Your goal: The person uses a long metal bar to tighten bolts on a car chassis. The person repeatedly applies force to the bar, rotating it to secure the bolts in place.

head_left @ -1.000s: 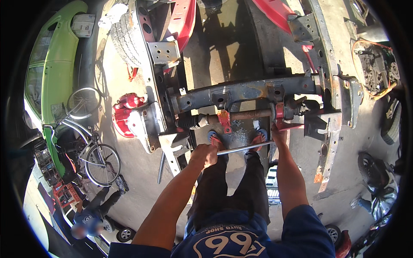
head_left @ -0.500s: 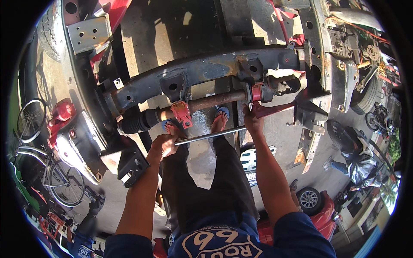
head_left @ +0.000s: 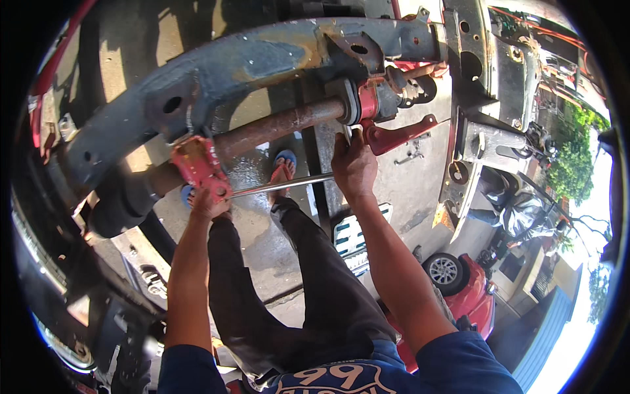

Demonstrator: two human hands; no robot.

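Observation:
My left hand [head_left: 209,206] is closed around the near-left end of a long, shiny metal bar [head_left: 282,186], just below a red bracket [head_left: 197,161]. The bar slants up to the right and passes out of sight at my right hand [head_left: 355,165]. That hand is raised with its fingers curled, close beneath a second red bracket [head_left: 400,134]. A bit of bright metal shows at its fingertips; what the fingers grip is mostly hidden. Both brackets sit on a rusty round tube [head_left: 282,126], which has a black rubber boot [head_left: 121,207] at its left end.
A thick, dark, curved crossmember [head_left: 256,59] spans the frame beyond the tube. At the right stands a vehicle frame rail [head_left: 469,72] with holes. A white slotted panel [head_left: 354,233] lies on the floor by my right leg. Behind is a red car [head_left: 479,302].
My view has shifted toward the right, so the crossmember and tube appear farther left and nearer. Both hands stay at the bar; the left one now appears right at the left red bracket.

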